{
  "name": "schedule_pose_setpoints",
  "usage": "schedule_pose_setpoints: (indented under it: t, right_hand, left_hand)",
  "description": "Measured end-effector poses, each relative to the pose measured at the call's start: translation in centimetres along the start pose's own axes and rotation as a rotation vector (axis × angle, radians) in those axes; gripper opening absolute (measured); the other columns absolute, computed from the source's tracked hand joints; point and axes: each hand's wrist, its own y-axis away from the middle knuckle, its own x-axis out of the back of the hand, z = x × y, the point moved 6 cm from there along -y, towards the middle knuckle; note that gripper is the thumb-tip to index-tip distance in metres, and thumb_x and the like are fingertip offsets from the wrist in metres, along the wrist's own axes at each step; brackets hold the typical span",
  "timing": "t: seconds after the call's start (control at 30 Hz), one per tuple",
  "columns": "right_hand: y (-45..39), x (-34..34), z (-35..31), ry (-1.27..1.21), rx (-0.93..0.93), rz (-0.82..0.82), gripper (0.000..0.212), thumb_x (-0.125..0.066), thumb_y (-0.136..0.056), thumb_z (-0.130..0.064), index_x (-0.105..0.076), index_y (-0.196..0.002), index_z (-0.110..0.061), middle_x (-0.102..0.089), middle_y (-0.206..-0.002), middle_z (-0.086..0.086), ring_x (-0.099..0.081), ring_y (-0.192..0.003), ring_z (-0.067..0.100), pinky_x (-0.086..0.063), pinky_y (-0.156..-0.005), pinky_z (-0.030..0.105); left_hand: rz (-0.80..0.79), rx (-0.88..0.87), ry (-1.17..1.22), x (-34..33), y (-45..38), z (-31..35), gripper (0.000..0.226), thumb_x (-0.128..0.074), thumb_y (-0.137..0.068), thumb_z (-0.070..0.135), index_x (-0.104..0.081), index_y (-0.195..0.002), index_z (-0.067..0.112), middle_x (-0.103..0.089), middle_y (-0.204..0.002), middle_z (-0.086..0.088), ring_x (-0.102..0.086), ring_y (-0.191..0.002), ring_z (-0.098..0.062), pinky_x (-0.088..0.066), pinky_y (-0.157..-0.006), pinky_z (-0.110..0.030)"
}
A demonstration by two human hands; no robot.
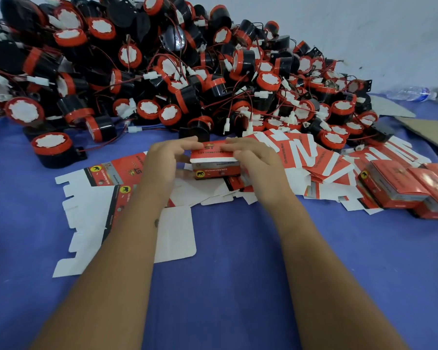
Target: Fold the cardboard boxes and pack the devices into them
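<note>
Flat box blanks (86, 213) are lying lower left on the desk (225, 261). At frame centre, the left hand (162, 162) and right hand (256, 165) are clamping a folded red box (214, 164), fingers curling over its lid; contents are hidden. Devices (162, 72) are heaping behind. Closed boxes (400, 188) are sitting far right, partly cut off.

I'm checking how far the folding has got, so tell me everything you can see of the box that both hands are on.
The box is a small red printed carton, apparently thin glossy cardboard, with a white-edged band, dark lettering and a yellow round logo on its near face. It is folded into shape, its top flap down or nearly so; contents are hidden. It sits on flat box blanks in front of the device pile. The left hand grips its left end and the right hand its right, fingers curled over the top.
</note>
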Motion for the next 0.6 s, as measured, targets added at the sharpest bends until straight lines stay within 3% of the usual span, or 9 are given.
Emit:
schedule_pose_setpoints:
  t: [0.1,0.17,0.27,0.37,0.47,0.6]
  right_hand:
    - [-0.2,-0.5,0.0,0.199,0.049,-0.052,0.031,-0.059,-0.090,-0.015,-0.071,-0.117,-0.023,-0.057,-0.122,-0.019,-0.046,-0.115,-0.005,-0.041,-0.098,0.016]
    - [-0.2,-0.6,0.1,0.242,0.068,-0.051,0.035,-0.060,-0.089,-0.011,-0.069,-0.120,-0.022,-0.055,-0.122,-0.019,-0.045,-0.114,-0.007,-0.040,-0.094,0.012]
    - [-0.2,-0.6,0.1,0.294,0.101,-0.040,0.036,-0.061,-0.088,-0.012,-0.068,-0.122,-0.022,-0.056,-0.123,-0.017,-0.046,-0.116,-0.001,-0.044,-0.100,0.024]
    - [-0.2,-0.7,-0.2,0.357,0.142,-0.006,0.036,-0.061,-0.088,-0.010,-0.068,-0.121,-0.022,-0.058,-0.121,-0.015,-0.048,-0.114,0.002,-0.044,-0.100,0.026]
    - [-0.1,-0.8,-0.3,0.389,0.178,0.020,0.035,-0.060,-0.089,-0.009,-0.069,-0.121,-0.020,-0.062,-0.123,-0.008,-0.053,-0.115,0.010,-0.045,-0.099,0.028]
    - [-0.2,-0.7,-0.6,0.355,0.206,0.058,0.033,-0.059,-0.089,-0.006,-0.070,-0.118,-0.017,-0.063,-0.115,-0.010,-0.052,-0.105,0.001,-0.044,-0.093,0.018]
  left_hand:
    - [-0.044,-0.285,-0.292,-0.2,1.1,0.9,0.030,-0.060,-0.088,0.003,-0.071,-0.094,0.030,-0.058,-0.124,0.014,-0.058,-0.107,-0.010,-0.050,-0.090,-0.025]
    - [-0.061,-0.428,-0.441,-0.6,1.6,1.0,0.030,-0.066,-0.085,0.003,-0.070,-0.100,0.028,-0.059,-0.120,0.012,-0.055,-0.112,-0.012,-0.049,-0.095,-0.024]
    - [-0.067,-0.430,-0.423,-0.5,1.6,1.0,0.030,-0.071,-0.077,0.016,-0.069,-0.104,0.029,-0.060,-0.113,0.015,-0.054,-0.118,-0.013,-0.048,-0.095,-0.026]
    - [-0.058,-0.455,-0.468,-0.5,1.6,0.9,0.033,-0.078,-0.080,0.011,-0.068,-0.105,0.031,-0.060,-0.113,0.015,-0.055,-0.118,-0.012,-0.045,-0.096,-0.022]
    - [-0.041,-0.433,-0.463,-0.3,1.2,0.7,0.032,-0.078,-0.083,0.012,-0.071,-0.112,0.026,-0.060,-0.115,0.018,-0.055,-0.117,-0.007,-0.041,-0.091,-0.009]
    - [-0.009,-0.443,-0.490,-0.2,1.1,0.7,0.029,-0.074,-0.088,0.018,-0.072,-0.116,0.026,-0.061,-0.118,0.016,-0.052,-0.115,-0.004,-0.036,-0.088,-0.009]
